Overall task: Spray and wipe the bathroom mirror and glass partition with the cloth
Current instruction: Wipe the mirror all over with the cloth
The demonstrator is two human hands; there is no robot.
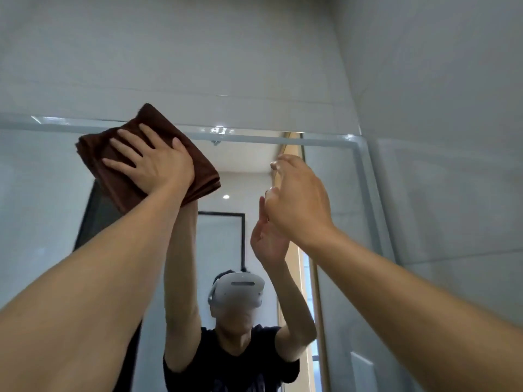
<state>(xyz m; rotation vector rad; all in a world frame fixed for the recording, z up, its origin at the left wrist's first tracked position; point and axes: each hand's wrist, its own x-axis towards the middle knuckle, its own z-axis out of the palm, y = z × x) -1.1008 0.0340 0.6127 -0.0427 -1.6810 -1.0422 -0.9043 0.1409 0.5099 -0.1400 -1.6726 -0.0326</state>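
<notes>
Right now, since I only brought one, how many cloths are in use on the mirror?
1: a folded brown cloth pressed flat under the left hand near the mirror top edge.

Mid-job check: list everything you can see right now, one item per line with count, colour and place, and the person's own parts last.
cloth: one, dark brown, folded, pressed flat on the mirror's upper left
mirror: one, pale bevelled edge, fills the lower half of the view
wall tiles: several, light grey, above and right of the mirror
reflected person: one, black shirt, white headset, lower centre of the mirror
left hand: one, spread flat on the cloth
right hand: one, empty, fingers loosely open, raised near the mirror
</notes>
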